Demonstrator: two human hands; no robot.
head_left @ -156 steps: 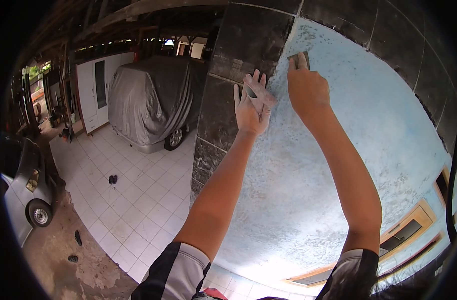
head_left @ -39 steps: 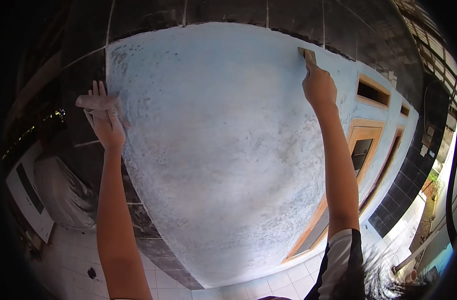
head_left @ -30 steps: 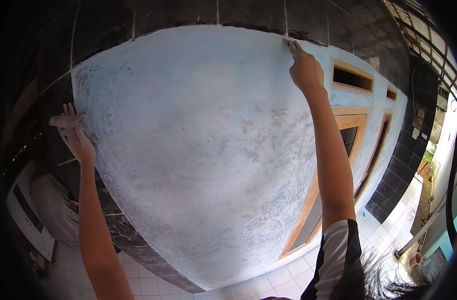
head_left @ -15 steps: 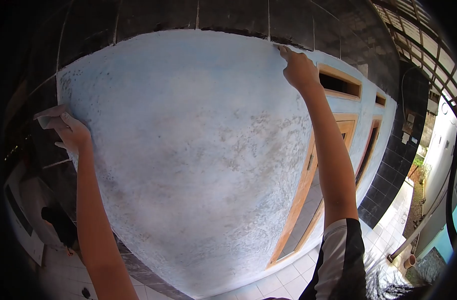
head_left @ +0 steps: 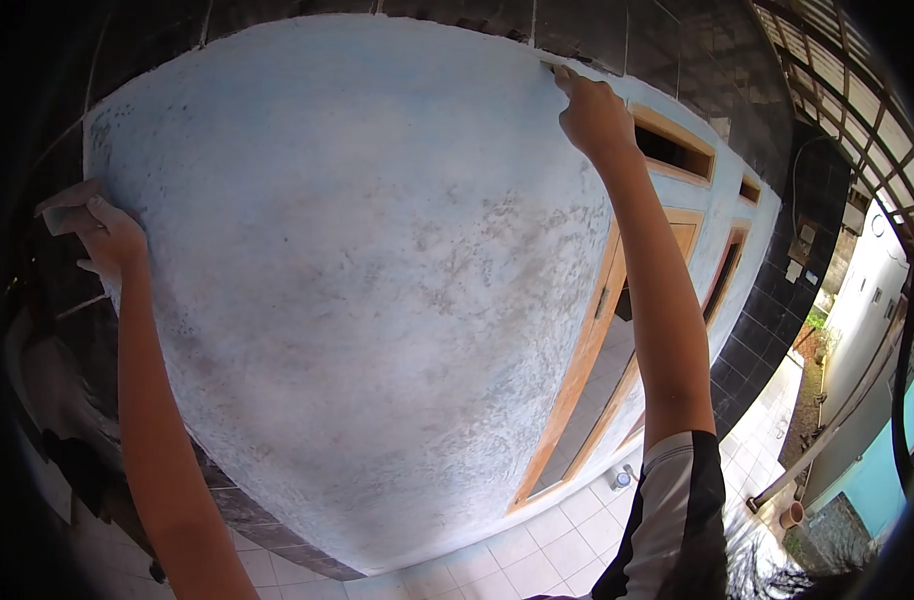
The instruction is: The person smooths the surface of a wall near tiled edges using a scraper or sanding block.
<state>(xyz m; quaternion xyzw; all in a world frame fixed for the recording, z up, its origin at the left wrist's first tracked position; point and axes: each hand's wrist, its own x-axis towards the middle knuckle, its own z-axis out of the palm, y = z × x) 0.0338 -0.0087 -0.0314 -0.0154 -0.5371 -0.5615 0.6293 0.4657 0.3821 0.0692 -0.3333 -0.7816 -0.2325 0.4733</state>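
A pale blue, white-patched wall [head_left: 357,230] fills the middle of the view, bordered above by black tiles [head_left: 457,12]. My right hand [head_left: 597,118] is raised to the wall's top edge, its fingers closed around a small, thin dark blade-like piece [head_left: 548,67] that mostly hides in the grip. The blade's tip lies against the wall just under the tiles. At the wall's left edge, my left hand [head_left: 115,238] grips a flat grey plate [head_left: 69,207] with a whitish, dusty surface, thumb on its near face.
Wood-framed vents [head_left: 672,145] and a wooden door frame [head_left: 577,390] stand right of the patched wall. A small container [head_left: 620,480] sits on the white floor tiles [head_left: 507,545]. Dark objects lie low at left; a pipe [head_left: 812,460] leans at right.
The view has tilted down slightly, so the wall and both hands sit higher and further left. Both hands keep nearly the same places on the wall. The floor container has come into view.
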